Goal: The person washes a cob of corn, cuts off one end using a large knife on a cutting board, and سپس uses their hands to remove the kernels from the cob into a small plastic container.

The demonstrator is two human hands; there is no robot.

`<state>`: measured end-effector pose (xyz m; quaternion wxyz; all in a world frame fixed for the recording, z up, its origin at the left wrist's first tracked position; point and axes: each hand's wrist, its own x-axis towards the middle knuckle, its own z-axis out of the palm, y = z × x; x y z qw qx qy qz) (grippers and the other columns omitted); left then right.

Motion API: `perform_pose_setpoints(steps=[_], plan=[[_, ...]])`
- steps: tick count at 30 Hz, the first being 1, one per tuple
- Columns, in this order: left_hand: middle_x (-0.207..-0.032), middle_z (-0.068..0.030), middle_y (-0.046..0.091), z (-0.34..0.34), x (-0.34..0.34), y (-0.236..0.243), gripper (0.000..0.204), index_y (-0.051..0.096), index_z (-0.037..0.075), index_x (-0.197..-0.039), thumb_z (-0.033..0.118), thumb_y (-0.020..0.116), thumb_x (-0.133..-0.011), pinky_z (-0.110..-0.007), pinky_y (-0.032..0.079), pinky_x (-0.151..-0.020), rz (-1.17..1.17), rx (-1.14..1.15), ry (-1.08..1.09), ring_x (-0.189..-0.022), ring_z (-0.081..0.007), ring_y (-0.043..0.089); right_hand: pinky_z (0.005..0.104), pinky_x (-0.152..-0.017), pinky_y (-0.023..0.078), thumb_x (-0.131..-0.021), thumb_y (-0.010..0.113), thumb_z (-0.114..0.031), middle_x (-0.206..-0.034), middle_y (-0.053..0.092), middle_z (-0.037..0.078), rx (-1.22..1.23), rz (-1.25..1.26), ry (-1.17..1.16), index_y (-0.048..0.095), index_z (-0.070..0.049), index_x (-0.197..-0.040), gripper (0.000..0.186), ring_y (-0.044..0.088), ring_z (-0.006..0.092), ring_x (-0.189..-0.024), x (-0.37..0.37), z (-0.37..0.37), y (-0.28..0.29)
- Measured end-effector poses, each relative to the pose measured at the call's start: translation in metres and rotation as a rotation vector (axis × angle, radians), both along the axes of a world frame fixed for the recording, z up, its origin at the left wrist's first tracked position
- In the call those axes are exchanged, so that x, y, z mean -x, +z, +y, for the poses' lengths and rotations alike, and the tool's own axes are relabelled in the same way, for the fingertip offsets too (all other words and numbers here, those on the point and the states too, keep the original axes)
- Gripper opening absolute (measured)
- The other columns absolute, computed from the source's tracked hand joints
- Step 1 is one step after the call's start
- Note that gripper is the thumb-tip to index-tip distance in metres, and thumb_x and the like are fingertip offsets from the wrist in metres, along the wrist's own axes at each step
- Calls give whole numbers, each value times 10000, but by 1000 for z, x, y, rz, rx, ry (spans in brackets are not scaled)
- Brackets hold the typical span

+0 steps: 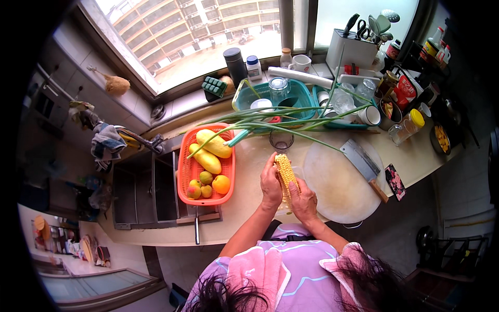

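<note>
An ear of corn (287,177) stands tilted upright between my hands, its yellow kernels showing. My left hand (271,183) wraps its left side, with the thumb near the upper end. Against the right side presses my right hand (304,200), thumb on the kernels. Beneath them, a clear plastic container (283,210) shows in part on the counter. A small dark glass bowl (281,139) sits just beyond the corn. Right of my hands lies a round cutting board (332,182), with a cleaver (362,162) on its right side.
To the left, an orange basket (232,179) holds yellow squash and several round fruits, beside the sink (136,190). Long scallions (291,124) stretch across basket and dish racks. A teal rack (306,93) holds glassware. A phone (395,183) lies at the right counter edge.
</note>
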<state>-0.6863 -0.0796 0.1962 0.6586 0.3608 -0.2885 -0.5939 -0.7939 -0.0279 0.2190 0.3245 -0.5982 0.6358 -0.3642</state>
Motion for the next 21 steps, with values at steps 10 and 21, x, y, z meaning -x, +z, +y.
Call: perform_pose_setpoints(steps=[10,21], plan=[[-1034,-115,640,-8,4,-7,335,480,-20,-1254,180,461,-986,-289,517,-803,40,-123,55,-902,-176,625,468,-700,484,-923,492,-416,-853,656,216,13,-24,9,586,-67,-1127,415,635,410,-812,3,2,0],[-1075,-120,630,-1,7,-12,383,428,-37,-1324,105,406,-969,-253,504,-811,-74,-68,51,-903,-155,620,474,-693,485,-934,468,-424,-852,652,225,24,-37,-25,583,-59,-1117,424,634,415,-804,2,1,-4]])
